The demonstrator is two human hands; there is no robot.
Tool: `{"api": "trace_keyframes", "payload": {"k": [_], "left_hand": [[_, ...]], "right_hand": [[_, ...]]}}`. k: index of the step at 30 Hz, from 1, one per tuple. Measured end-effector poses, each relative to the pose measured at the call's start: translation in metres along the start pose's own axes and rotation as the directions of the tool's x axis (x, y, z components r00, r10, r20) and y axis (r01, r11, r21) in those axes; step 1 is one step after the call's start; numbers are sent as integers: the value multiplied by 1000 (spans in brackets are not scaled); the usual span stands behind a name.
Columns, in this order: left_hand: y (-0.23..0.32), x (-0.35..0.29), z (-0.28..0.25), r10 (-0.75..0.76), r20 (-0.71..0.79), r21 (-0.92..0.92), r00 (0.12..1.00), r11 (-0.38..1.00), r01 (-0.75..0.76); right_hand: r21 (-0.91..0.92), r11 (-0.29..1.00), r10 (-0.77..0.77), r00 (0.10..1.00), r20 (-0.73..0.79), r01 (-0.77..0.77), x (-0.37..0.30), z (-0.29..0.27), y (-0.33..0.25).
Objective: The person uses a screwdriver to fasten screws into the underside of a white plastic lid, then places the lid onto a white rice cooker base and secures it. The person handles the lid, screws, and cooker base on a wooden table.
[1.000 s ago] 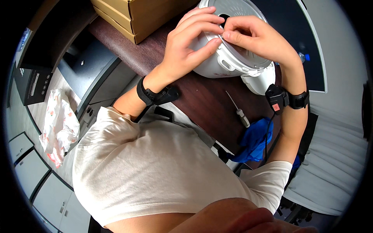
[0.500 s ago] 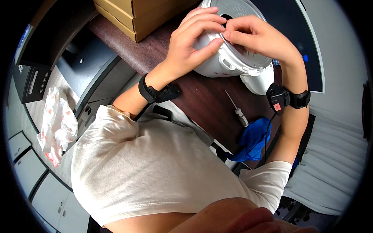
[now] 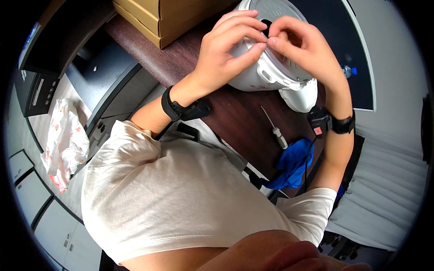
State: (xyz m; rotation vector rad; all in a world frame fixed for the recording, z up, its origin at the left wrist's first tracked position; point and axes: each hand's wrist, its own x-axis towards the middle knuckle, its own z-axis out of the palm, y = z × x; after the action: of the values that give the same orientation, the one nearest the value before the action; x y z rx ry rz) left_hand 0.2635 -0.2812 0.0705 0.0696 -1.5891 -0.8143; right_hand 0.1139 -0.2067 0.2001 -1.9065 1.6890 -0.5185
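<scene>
A white rounded appliance like a rice cooker (image 3: pixel 247 81) lies on the dark brown table, tilted, its round ribbed end facing away to the right. My left hand (image 3: pixel 224 52) reaches over its rim, fingers stretched out and thumb apart from them. Close beside those fingertips, my right hand (image 3: pixel 312 52) curls its thumb and fingers into a pinch at the rim; whatever is between them is hidden. Below the appliance juts a white rounded part (image 3: pixel 302 98). Nearer to me lies a screwdriver (image 3: pixel 279 137) with a pale handle and thin shaft.
Beside the screwdriver is a crumpled blue cloth (image 3: pixel 291 165). A cardboard box (image 3: pixel 181 18) stands at the far left of the table. A bottle with a blue cap (image 3: pixel 350 71) shows beyond my right forearm. A patterned plastic bag (image 3: pixel 68 140) is at the left.
My right hand has lifted slightly and its wrist has turned, opening a gap behind the pinch. My left hand has shifted a little to the right along the rim.
</scene>
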Motion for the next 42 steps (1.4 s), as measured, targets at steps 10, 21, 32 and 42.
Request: {"api": "trace_keyframes", "payload": {"k": [10,21,32,42], "left_hand": [[-2,-1,0,-4,-3,-7,1000,1000,4],[-1,-2,-1,-8,20,-10,1000,1000,8],[-6,-8,0,23,5,-22,1000,999,-23],[-8,-7,-2,34,17,-20,999,999,-34]], "right_hand": [[-526,806,-358,931,-67,272,-11,5,-11],[-552,762,-428,903,-37,338,-4,7,-15],[-576,755,-408,912,-40,313,-6,7,-11],[-549,767,-424,905,-43,333,-3,7,-11]]}}
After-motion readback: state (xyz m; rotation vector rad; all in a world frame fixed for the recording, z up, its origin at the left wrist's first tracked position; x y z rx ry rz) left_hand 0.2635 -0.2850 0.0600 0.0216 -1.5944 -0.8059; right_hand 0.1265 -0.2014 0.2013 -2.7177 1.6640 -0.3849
